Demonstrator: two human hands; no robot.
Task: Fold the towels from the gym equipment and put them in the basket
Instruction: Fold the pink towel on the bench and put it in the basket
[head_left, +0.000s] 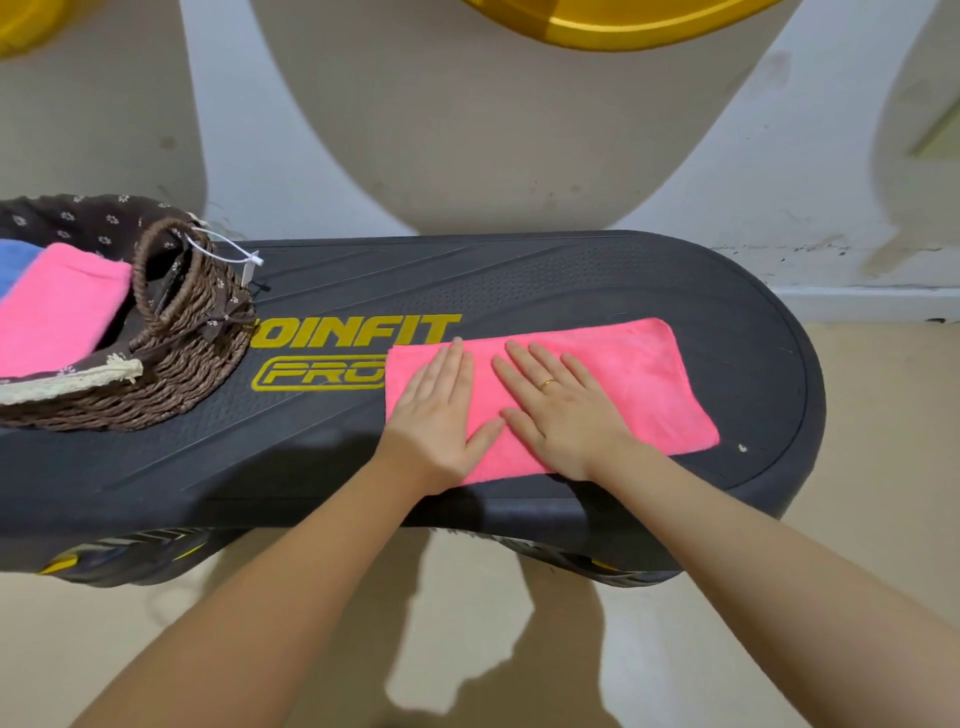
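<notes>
both hands lie flat, fingers straight, on a folded pink towel (613, 384) on the black step board (519, 280); the left hand (436, 410) presses its left end, the right hand (561, 410) its middle, neither gripping. the wicker basket (192, 358) at the board's left end holds another pink towel (57, 306) and a blue one (13, 260).

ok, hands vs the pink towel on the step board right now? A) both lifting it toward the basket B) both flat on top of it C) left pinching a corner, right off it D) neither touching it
B: the left hand and right hand lie flat, fingers straight, on the pink towel spread on the step board.
</notes>
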